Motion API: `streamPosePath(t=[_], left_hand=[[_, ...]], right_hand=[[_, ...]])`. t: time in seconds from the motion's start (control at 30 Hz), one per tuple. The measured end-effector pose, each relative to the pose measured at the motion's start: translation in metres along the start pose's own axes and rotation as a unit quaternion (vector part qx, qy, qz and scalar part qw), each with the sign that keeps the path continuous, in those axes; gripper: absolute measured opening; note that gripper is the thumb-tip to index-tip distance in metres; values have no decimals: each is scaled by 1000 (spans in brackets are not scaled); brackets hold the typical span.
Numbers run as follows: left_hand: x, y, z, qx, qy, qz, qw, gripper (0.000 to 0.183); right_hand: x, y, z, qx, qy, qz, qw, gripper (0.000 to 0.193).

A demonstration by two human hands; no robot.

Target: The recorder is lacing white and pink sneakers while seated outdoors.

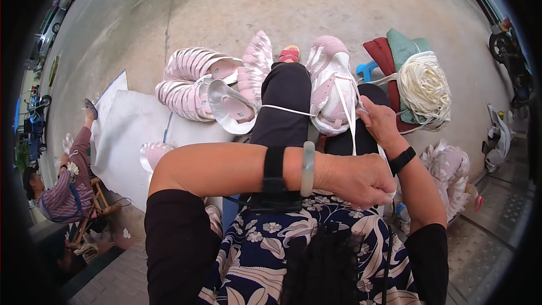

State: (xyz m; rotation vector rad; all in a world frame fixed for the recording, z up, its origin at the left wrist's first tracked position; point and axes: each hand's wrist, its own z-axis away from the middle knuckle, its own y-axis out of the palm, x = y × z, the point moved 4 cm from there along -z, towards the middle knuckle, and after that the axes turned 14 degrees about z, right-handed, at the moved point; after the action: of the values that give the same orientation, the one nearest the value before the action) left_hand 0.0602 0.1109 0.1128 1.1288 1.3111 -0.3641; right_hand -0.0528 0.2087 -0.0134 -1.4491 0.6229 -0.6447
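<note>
Lace point(353, 135), frame centre: draw flat, even. Left hand point(361, 181) fisted on it; right hand point(378, 121) curled by shoe point(324, 101), grip unclear.

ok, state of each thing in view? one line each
Left hand: closed, white lace at its fingers
Right hand: fingers bent, at shoe upper's side; grip unclear
Pink-and-white shoe upper: on the legs, toe pointing away
White lace hank: coiled, bundled
Pink shoe stacks: nested in curved rows
White sheet: spread on ground, creased
Green cloth: bunched
</note>
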Motion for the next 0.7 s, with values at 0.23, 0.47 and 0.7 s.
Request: streamPosePath(t=[0.23,0.47,0.7], left_hand=[[-17,1,-6,-8,116,-129,985,27],[-29,0,2,-42,162,-163,972,24],[-41,5,-4,-38,173,-167,970,24]], right_hand=[[11,-8,-2,-18,29,-2,999,23],[44,-36,-3,-179,-65,-77,979,21],[57,-27,-29,-84,18,-196,977,37]])
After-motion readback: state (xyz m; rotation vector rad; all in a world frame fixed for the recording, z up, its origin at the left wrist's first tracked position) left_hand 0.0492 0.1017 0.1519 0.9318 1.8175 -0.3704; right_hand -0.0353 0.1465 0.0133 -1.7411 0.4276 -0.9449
